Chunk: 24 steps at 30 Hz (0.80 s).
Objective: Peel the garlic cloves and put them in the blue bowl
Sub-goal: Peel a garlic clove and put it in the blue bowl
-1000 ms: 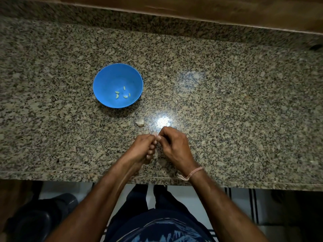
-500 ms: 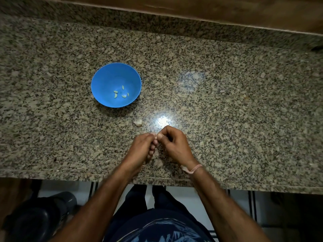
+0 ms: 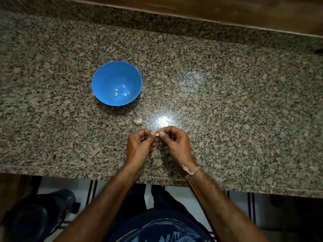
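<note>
Granite surface (image 3: 227, 102) carries everything, and a wooden strip (image 3: 192, 6) runs behind its far edge. The blue bowl (image 3: 104, 79) stands on the left half, about midway between the far edge and the near edge. Several peeled cloves (image 3: 122, 92) lie in its bottom. One loose garlic piece (image 3: 138, 121) lies on the surface between the bowl and my hands and touches neither; it is the only thing on that way. On the floor below the near left corner I see a dark round container (image 3: 35, 215), too blurred to name.

My left hand (image 3: 139, 145) and my right hand (image 3: 176, 144) meet near the middle of the near edge. Their fingers (image 3: 152, 132) are curled. Thumb and forefinger of each hand pinch one small pale garlic clove (image 3: 157, 134) from opposite sides, and the other fingers are folded toward the palms. A thread band (image 3: 192, 172) goes round my right wrist.
</note>
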Motion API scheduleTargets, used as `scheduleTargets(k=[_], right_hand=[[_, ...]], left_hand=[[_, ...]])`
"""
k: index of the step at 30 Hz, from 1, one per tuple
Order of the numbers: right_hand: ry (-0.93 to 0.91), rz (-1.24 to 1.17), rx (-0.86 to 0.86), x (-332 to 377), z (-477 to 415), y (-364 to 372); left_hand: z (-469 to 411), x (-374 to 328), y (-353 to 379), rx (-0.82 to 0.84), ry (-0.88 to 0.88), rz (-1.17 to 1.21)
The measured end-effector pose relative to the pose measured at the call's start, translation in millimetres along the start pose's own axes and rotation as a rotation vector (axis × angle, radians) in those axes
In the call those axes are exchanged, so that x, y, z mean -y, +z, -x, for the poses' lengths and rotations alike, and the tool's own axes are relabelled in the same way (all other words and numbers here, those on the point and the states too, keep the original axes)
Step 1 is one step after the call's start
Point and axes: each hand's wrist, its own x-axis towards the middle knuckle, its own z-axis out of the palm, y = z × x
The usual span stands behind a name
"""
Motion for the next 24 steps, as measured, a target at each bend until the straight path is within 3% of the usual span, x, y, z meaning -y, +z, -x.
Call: scheduleTargets(k=[9, 14, 18, 24], right_hand=[[0.082, -0.213, 0.021, 5, 4, 3], [0.080, -0.201, 0.012, 3, 6, 5], [0.173, -0.360, 0.044, 9, 11, 6], [0.245, -0.401, 0.077, 7, 10, 4]], left_hand=[[4, 1, 8, -0.085, 0.046, 0.006], [5, 8, 12, -0.112, 0.179, -0.380], [1, 12, 13, -0.137, 0.327, -0.614], [-7, 16, 10, -0.146, 0.291, -0.604]])
